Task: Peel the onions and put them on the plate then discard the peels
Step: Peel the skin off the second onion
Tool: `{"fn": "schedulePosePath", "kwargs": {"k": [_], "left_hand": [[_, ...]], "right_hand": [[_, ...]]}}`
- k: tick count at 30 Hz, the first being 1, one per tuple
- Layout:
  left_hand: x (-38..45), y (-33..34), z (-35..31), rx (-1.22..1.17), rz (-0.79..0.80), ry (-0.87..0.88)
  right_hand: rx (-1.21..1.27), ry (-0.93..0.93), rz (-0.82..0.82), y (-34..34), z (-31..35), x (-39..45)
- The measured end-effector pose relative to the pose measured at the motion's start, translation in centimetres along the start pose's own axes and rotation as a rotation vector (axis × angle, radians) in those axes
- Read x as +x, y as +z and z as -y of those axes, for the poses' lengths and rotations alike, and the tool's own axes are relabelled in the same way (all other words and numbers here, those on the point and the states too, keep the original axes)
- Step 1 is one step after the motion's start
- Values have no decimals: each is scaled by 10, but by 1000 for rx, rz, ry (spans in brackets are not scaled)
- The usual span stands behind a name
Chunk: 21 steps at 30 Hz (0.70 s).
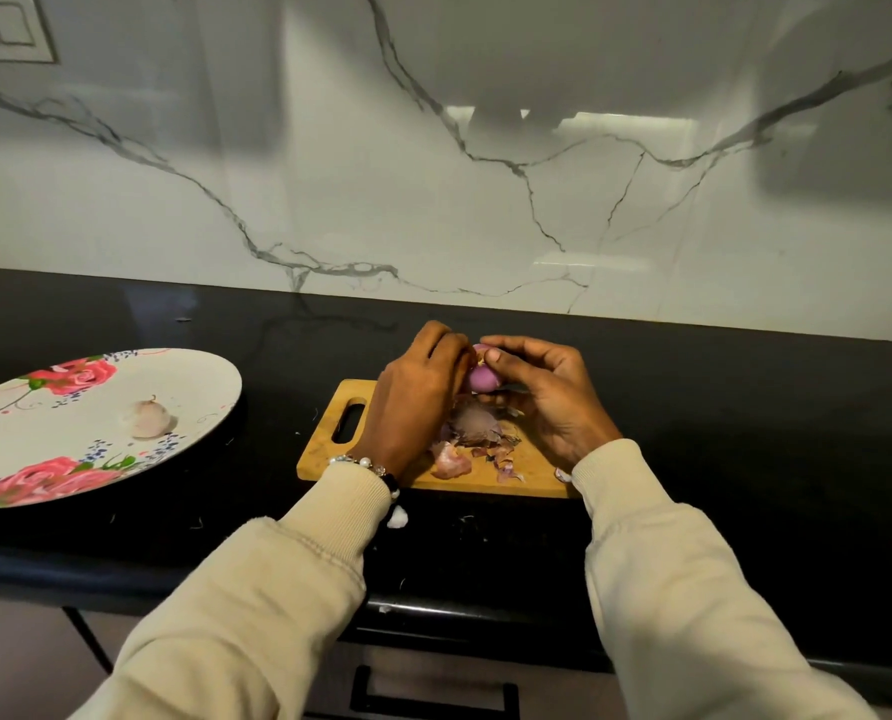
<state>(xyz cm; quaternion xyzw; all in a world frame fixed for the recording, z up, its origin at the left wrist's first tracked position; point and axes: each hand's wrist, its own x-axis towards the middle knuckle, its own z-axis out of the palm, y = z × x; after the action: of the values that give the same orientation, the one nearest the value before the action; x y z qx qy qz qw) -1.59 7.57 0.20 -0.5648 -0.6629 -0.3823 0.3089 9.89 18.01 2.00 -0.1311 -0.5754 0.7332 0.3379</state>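
Observation:
A small purple onion (481,377) is held above the wooden cutting board (324,449) between both hands. My left hand (413,397) curls round its left side, and my right hand (547,392) grips it from the right with the thumb on its top. Loose purple and pink peels (472,433) lie in a heap on the board under the hands. To the left, a pale peeled onion (146,418) rests on the white plate (194,376) painted with pink roses.
The board and plate sit on a black countertop (745,433) against a white marble wall (433,174). Small peel scraps (397,517) lie on the counter near its front edge. A drawer handle (433,693) shows below.

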Motion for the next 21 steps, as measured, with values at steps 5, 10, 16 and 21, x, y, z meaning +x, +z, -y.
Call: {"fn": "schedulePosePath", "kwargs": {"k": [5, 10, 16, 21], "left_hand": [[1, 0, -5, -19, 161, -163], [3, 2, 0, -228, 37, -264], [6, 2, 4, -567, -145, -592], [5, -5, -9, -633, -49, -553]], "right_hand": [[-1, 9, 25, 0, 0, 0], [83, 1, 17, -2, 2, 1], [198, -40, 9, -5, 4, 5], [166, -18, 14, -4, 2, 6]]}}
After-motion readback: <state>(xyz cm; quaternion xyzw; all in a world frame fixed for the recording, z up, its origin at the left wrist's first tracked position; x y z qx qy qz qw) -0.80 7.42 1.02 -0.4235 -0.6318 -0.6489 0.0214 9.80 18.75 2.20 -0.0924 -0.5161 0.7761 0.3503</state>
